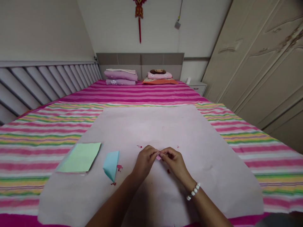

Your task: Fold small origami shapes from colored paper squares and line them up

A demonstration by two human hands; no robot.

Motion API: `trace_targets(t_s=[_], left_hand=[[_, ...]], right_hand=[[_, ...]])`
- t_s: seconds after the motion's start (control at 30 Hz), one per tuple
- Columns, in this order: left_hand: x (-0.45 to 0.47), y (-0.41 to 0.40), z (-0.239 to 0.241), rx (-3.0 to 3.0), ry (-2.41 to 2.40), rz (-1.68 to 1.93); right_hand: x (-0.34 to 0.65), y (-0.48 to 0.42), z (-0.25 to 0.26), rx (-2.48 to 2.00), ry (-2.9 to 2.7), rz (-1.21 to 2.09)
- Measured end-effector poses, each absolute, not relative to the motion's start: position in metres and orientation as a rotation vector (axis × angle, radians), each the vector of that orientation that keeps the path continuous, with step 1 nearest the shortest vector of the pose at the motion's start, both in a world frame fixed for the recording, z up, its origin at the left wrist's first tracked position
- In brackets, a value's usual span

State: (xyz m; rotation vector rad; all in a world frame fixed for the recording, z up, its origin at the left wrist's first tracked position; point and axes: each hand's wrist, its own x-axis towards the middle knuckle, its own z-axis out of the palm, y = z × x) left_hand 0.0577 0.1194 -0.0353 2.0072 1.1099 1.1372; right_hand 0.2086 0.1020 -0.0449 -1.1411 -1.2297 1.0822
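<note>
My left hand [145, 161] and my right hand [174, 161] meet over a pale pink sheet [165, 126] spread on the bed. Both pinch a small pink piece of paper [158, 157] between their fingertips, and most of it is hidden by the fingers. A white bead bracelet [193, 191] circles my right wrist. To the left of my left hand lies a folded light blue paper [111, 164], and further left a stack of light green paper squares [80, 157]. Tiny red scraps [119, 167] lie scattered around the hands.
The bed has a striped pink, green and yellow cover [35, 135]. Folded pink bedding [120, 77] and pillows [159, 77] sit at the headboard. A slatted wall panel [35, 85] runs along the left, a wardrobe [260, 63] along the right, with a nightstand [197, 86] beside it.
</note>
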Motion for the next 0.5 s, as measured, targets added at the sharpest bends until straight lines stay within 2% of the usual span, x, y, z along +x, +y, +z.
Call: trace_targets(t_s=[0.5], left_hand=[[0.053, 0.132, -0.068, 1.903, 1.272, 1.053]], right_hand=[[0.214, 0.118, -0.076, -1.275, -1.279, 0.944]])
